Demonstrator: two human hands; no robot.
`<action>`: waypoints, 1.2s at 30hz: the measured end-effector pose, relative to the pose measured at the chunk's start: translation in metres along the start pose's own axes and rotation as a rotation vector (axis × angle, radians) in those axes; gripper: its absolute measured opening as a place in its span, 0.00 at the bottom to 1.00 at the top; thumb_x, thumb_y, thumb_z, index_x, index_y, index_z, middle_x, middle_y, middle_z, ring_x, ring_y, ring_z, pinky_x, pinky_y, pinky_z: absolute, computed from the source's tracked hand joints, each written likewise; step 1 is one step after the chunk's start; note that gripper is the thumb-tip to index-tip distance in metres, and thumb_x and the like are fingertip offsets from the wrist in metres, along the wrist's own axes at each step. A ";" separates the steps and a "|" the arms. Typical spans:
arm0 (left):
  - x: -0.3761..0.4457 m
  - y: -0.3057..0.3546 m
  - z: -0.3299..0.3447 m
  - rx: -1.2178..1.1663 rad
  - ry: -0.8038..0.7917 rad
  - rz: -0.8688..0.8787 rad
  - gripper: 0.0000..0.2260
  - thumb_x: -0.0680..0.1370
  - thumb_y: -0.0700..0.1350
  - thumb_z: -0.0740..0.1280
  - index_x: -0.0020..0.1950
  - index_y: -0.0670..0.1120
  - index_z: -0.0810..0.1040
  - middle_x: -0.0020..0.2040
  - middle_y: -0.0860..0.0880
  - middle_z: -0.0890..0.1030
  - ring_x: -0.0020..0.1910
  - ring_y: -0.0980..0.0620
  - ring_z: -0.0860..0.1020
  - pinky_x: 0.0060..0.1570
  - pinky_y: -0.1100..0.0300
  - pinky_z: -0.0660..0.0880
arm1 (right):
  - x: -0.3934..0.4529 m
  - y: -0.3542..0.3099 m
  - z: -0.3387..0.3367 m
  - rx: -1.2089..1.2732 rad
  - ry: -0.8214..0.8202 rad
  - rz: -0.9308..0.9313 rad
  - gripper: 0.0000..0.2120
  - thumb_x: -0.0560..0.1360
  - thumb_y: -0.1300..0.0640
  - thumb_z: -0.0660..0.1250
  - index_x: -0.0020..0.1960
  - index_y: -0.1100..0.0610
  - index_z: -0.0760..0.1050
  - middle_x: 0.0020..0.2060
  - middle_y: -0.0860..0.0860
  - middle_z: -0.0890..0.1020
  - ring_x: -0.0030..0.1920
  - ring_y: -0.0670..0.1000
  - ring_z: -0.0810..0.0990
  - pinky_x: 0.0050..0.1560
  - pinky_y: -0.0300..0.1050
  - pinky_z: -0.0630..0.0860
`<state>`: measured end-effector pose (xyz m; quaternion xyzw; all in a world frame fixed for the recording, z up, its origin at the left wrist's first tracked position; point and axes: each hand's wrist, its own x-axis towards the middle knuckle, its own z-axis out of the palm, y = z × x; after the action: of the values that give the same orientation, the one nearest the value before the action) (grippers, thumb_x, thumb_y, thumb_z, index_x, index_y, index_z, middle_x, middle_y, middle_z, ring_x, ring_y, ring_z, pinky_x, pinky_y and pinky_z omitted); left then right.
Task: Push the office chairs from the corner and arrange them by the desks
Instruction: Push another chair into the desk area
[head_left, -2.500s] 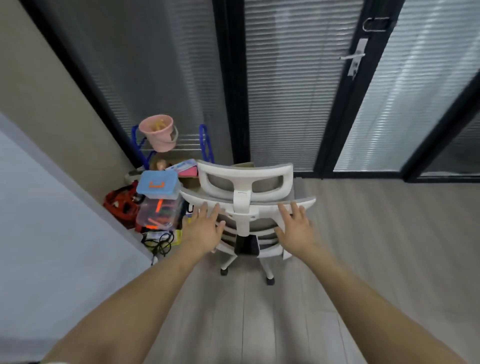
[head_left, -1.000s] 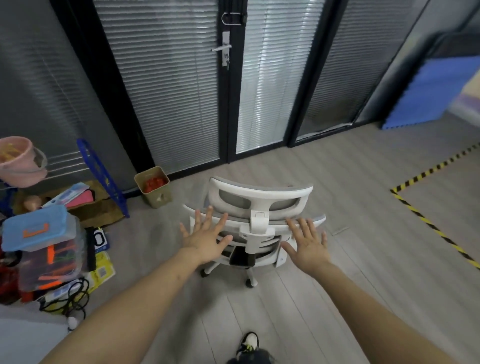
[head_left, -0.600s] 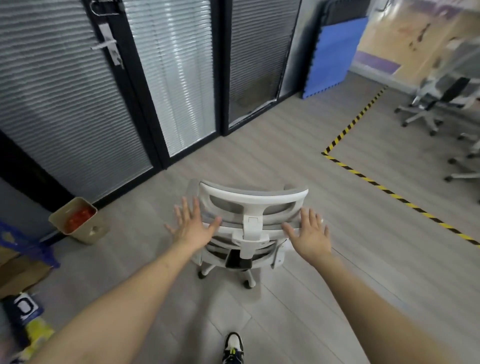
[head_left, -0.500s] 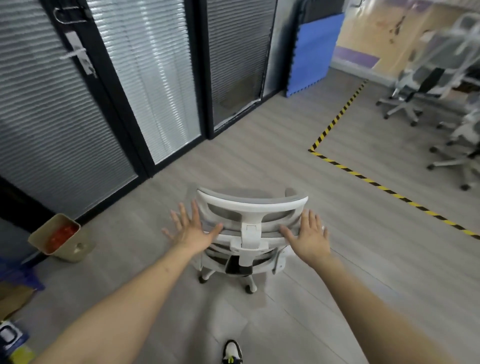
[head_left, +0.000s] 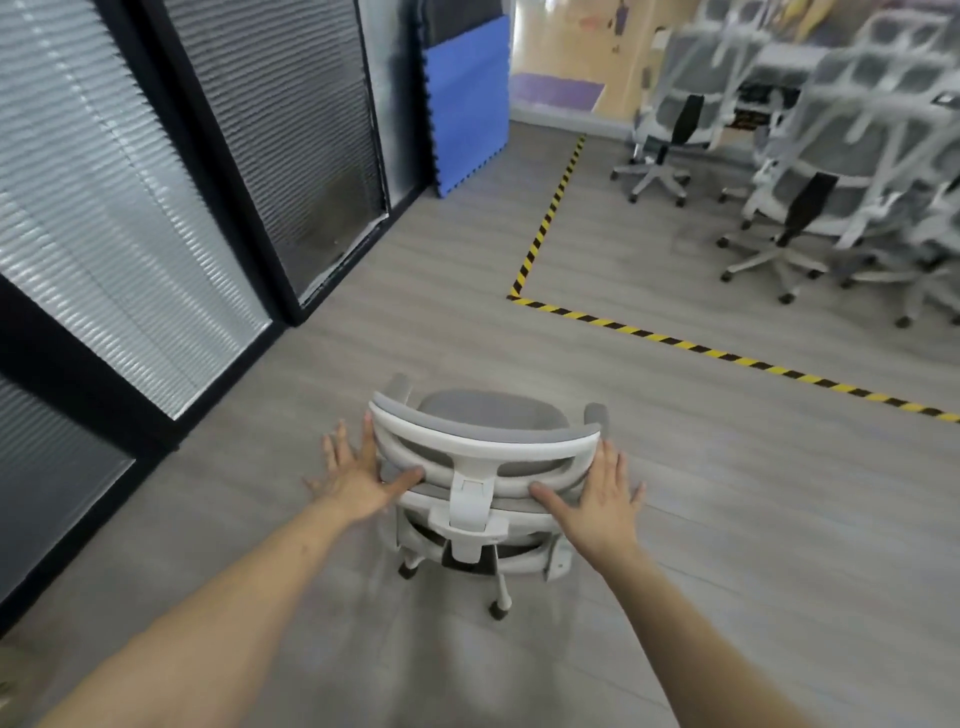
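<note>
A white office chair (head_left: 485, 457) with grey mesh stands on the wooden floor right in front of me, its back turned to me. My left hand (head_left: 358, 475) lies flat against the left side of its backrest, fingers spread and straight. My right hand (head_left: 597, 499) presses the right side the same way, thumb on the frame. Several more white office chairs (head_left: 810, 171) stand grouped at the far right, blurred, beside a white desk (head_left: 789, 57).
Yellow-and-black tape (head_left: 670, 340) marks a corner on the floor ahead to the right. Glass partitions with blinds and black frames (head_left: 218, 171) run along the left. A blue foam mat (head_left: 467, 98) leans against the far wall.
The chair and I have turned right, away from the cluttered corner and the door. The taped area and the group of chairs have come into view and grown nearer. Both hands stay flat on the backrest.
</note>
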<state>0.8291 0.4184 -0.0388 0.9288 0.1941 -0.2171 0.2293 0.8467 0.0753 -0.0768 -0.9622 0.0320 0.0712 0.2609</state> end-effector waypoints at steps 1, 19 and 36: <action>0.012 0.015 -0.001 -0.003 -0.003 0.016 0.66 0.48 0.91 0.45 0.78 0.62 0.25 0.82 0.49 0.29 0.82 0.42 0.33 0.74 0.25 0.47 | 0.012 0.006 -0.006 0.006 0.014 0.019 0.62 0.64 0.13 0.52 0.84 0.50 0.39 0.84 0.48 0.44 0.83 0.52 0.40 0.79 0.70 0.41; 0.304 0.345 -0.024 -0.002 -0.046 0.211 0.58 0.56 0.89 0.54 0.71 0.70 0.20 0.83 0.47 0.31 0.82 0.41 0.33 0.76 0.28 0.49 | 0.346 0.119 -0.140 -0.031 0.071 0.330 0.63 0.61 0.11 0.47 0.84 0.47 0.35 0.84 0.53 0.40 0.83 0.59 0.36 0.81 0.63 0.42; 0.515 0.656 -0.048 0.006 -0.124 0.243 0.59 0.63 0.83 0.63 0.75 0.66 0.22 0.83 0.45 0.32 0.80 0.39 0.29 0.75 0.25 0.46 | 0.679 0.251 -0.279 0.015 0.013 0.291 0.65 0.59 0.10 0.47 0.83 0.46 0.32 0.84 0.51 0.38 0.83 0.60 0.38 0.80 0.67 0.43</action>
<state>1.5736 0.0394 -0.0294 0.9309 0.0651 -0.2452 0.2626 1.5259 -0.2991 -0.0680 -0.9459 0.1731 0.1019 0.2547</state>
